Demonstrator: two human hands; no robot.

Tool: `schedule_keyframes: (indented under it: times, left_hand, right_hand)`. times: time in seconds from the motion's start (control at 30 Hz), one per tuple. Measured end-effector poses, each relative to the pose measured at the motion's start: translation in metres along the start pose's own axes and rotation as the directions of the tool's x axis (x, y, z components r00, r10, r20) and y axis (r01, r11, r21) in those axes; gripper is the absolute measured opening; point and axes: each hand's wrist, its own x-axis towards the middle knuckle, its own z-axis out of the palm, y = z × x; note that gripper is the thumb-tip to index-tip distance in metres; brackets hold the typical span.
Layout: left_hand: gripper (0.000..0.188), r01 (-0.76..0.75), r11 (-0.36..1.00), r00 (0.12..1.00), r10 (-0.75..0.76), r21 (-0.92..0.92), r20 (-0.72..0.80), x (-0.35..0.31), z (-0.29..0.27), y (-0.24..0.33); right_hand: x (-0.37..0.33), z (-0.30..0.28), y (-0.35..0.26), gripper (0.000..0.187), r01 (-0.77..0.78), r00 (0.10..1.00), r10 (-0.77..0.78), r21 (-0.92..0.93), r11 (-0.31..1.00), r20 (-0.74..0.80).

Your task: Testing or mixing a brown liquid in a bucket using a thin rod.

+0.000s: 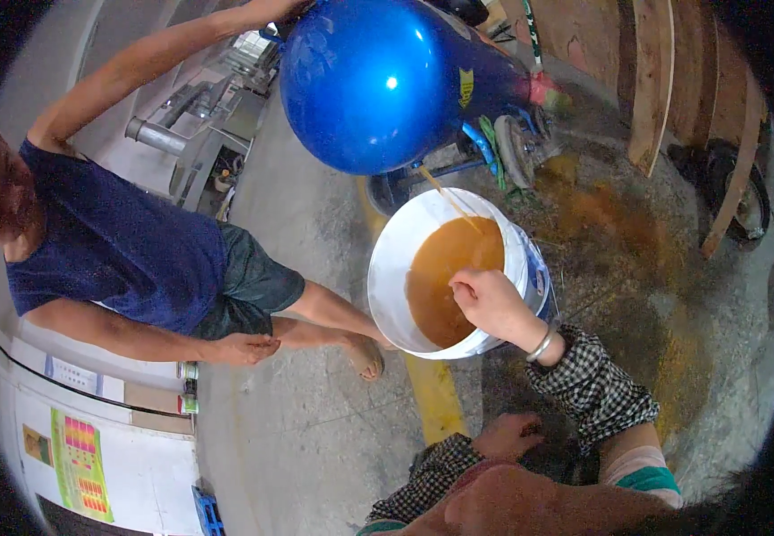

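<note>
A white bucket [393,268] stands on the floor, partly filled with orange-brown liquid [445,268]. From the underside of a shiny blue tank [360,98], a thin stream [445,194] of the same colour runs down into it. My right hand [490,302] is over the bucket's near right part, above the liquid, its fingers curled closed; what they hold, if anything, is hidden. A bracelet and a checked sleeve cover that wrist and forearm. Low in the picture, my left hand [505,436] is close to my body, apart from the bucket; its fingers are too dim to read.
Another person [128,232] in a dark top stands at the left, one arm raised to the tank. Wooden boards [655,80] and a black wheel [746,198] are at the right. Hoses [505,152] hang beside the tank; the concrete floor [302,438] has wet stains.
</note>
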Motion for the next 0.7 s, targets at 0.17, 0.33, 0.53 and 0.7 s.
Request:
schedule_keyframes:
  times: [0.17, 0.33, 0.53, 0.7]
  left_hand:
    - [0.035, 0.11, 0.993, 0.988, -0.113, 0.037, 0.101, 0.002, -0.005, 0.009]
    - [0.034, 0.045, 0.999, 0.997, -0.046, 0.014, 0.062, 0.003, 0.006, 0.002]
    - [0.032, 0.061, 0.998, 0.996, -0.061, -0.003, 0.059, 0.002, 0.002, 0.003]
    - [0.028, 0.081, 0.997, 0.99, -0.079, -0.017, 0.115, 0.002, -0.001, 0.004]
  right_hand:
    - [-0.001, -0.003, 0.001, 0.014, -0.026, 1.0, 0.026, -0.013, 1.0, 0.013]
    - [-0.004, -0.007, 0.003, 0.014, -0.007, 1.0, 0.007, -0.019, 1.0, -0.018]
    - [-0.001, -0.003, 0.004, 0.014, -0.015, 1.0, 0.015, -0.023, 1.0, 0.009]
    - [-0.001, -0.004, 0.0, 0.015, -0.021, 1.0, 0.021, -0.013, 1.0, 0.007]
